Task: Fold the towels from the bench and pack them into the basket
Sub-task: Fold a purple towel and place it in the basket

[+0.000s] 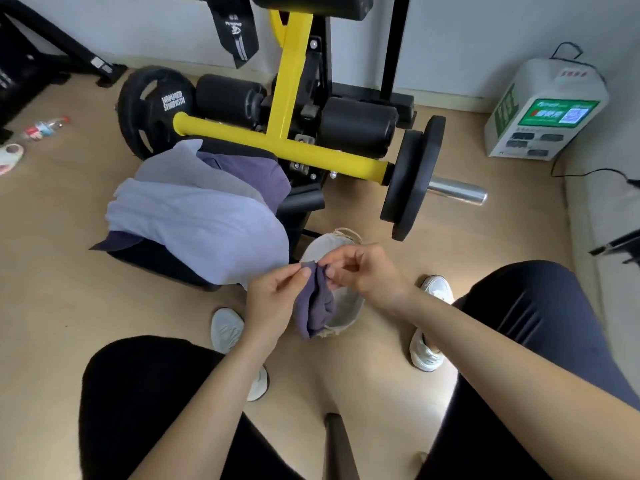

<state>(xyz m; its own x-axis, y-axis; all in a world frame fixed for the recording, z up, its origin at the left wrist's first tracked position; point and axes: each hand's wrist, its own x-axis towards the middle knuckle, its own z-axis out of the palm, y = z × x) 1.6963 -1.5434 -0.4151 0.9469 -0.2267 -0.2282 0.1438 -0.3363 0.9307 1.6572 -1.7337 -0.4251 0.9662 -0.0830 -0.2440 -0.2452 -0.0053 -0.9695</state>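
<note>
- Tan wood-look floor (69, 271), pale wall, and the yellow steel frame (287, 98) of a gym machine.
- The black weight plate (152, 109) reads "HAMMER STRENGTH", upside down.
- On the black padded bench (156, 261), a soft lavender towel (197, 216) is heaped over a darker purple one (252, 174).
- The left hand (273, 299) and right hand (363, 271) each pinch the top edge of a small dusky-purple towel (315, 306). It hangs bunched over the pale round basket (346, 237).

Both forearms reach forward, left hand (273, 299) and right hand (370, 271) close together, fingers (304, 273) pinching the purple towel (317, 306).
</note>
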